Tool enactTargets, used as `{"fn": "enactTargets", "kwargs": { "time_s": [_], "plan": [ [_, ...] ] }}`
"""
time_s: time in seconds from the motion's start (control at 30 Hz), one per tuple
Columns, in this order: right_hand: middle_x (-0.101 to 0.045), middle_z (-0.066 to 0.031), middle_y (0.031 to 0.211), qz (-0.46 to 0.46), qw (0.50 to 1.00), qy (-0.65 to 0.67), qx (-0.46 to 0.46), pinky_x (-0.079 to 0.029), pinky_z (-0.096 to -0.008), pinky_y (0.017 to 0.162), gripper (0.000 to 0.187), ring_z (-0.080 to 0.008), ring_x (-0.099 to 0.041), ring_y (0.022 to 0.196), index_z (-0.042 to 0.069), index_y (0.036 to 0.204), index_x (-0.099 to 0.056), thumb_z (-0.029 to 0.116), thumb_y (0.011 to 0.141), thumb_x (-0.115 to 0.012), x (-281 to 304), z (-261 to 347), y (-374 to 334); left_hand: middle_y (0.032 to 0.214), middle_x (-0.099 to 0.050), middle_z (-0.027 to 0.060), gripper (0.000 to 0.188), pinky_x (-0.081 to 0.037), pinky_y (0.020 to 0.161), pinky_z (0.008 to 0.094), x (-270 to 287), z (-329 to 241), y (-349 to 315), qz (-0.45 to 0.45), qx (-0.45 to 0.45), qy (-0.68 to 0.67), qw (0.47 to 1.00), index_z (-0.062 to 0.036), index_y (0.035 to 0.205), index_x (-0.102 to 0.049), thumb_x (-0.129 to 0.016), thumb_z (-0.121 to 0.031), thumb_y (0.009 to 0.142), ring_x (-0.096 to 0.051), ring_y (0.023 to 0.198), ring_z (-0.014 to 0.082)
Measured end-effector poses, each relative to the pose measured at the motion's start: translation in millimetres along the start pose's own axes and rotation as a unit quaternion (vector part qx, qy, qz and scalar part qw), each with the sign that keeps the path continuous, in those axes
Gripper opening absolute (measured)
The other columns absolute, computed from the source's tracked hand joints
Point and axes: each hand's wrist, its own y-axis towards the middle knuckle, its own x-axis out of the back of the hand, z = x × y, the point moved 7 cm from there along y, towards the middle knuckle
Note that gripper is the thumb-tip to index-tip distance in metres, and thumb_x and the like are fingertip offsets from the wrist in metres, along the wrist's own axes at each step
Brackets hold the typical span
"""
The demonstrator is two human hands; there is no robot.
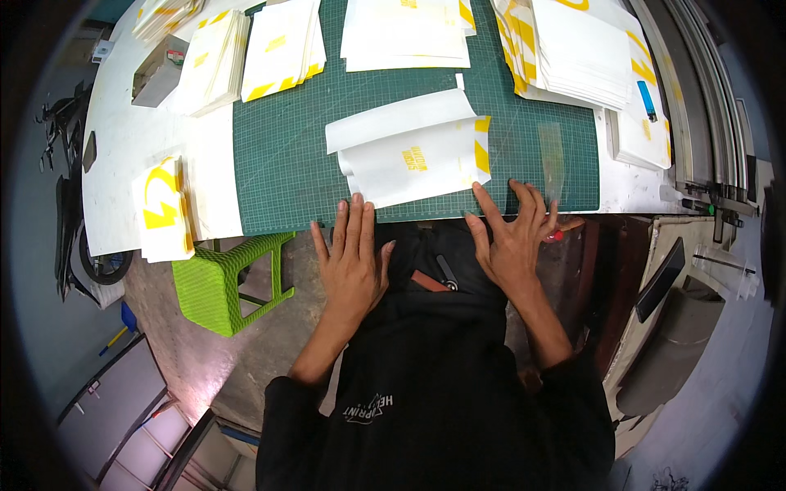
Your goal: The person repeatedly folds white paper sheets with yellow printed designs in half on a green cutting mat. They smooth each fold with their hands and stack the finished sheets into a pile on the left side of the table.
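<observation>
A white paper sheet (409, 155) with yellow printing lies on the green cutting mat (282, 164), its far part folded over as a loose flap. My left hand (352, 258) is open, fingers stretched forward, fingertips at the sheet's near left corner. My right hand (509, 229) is spread, its index fingertip at the near right corner. A clear plastic ruler (552, 155) lies on the mat just beyond my right hand's outer fingers. A small red item (557, 236) shows beside that hand; what it is I cannot make out.
Stacks of similar white and yellow papers (282, 45) line the far side, with more (581, 57) at the right. A blue lighter (646, 100) lies on the right pile. Another stack (166, 209) overhangs the table's left edge, above a green stool (217, 286). A small box (160, 74) stands far left.
</observation>
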Motion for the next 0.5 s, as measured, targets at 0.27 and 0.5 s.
{"fn": "enactTargets", "kwargs": {
  "time_s": [0.27,0.5],
  "plan": [
    [-0.044,-0.0230,0.147,-0.028,0.998,0.054,-0.021,-0.014,-0.0757,0.115,0.043,-0.0444,-0.037,0.142,0.028,0.142,-0.067,0.044,0.102,-0.065,3,9,2,0.168,-0.035,0.0211,0.076,-0.016,0.127,0.0637,12,-62,41,-0.043,-0.009,-0.135,0.990,0.0039,0.157,-0.041,-0.067,-0.039,0.100,-0.029,0.157,0.0433],
    [-0.068,-0.0163,0.121,-0.069,0.964,0.255,-0.030,-0.039,-0.0517,0.110,0.045,-0.0324,-0.062,0.118,0.007,0.135,-0.068,0.018,0.093,-0.077,25,-46,28,0.165,-0.045,0.0137,0.067,-0.024,0.128,0.0595,12,-35,48,0.024,-0.174,-0.162,0.971,-0.0063,0.154,-0.051,-0.070,-0.039,0.098,-0.035,0.156,0.0357]
  ]
}}
